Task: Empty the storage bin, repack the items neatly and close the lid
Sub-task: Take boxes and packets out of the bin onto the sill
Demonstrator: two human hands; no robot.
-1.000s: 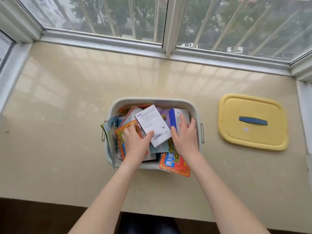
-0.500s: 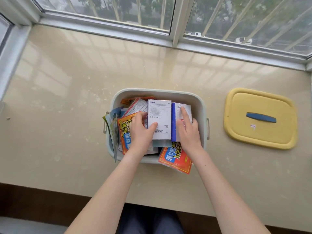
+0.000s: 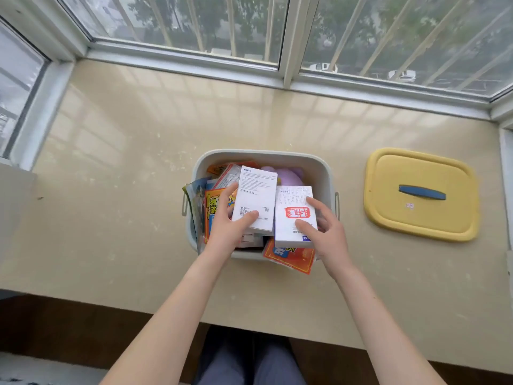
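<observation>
A pale grey storage bin (image 3: pixel 266 155) stands on the beige sill, full of boxes and bright packets. My left hand (image 3: pixel 226 229) grips a plain white box (image 3: pixel 256 197) above the bin's left half. My right hand (image 3: pixel 327 232) holds a second white box with a red stamp mark (image 3: pixel 294 212) beside it. Orange and yellow packets (image 3: pixel 288 257) stick out over the near rim, and a purple soft item (image 3: pixel 288 175) lies at the back. The yellow lid with a blue handle (image 3: pixel 420 194) lies flat to the right of the bin.
The beige sill (image 3: pixel 138 176) runs along a barred window with white frames at the back and both sides. Its near edge drops to a dark floor, where my legs in dark trousers (image 3: pixel 249 359) show.
Both hands have taken hold of their boxes and raised them out of the pile. The right hand's box has turned, so its red-stamped face shows. The purple item behind is uncovered.
</observation>
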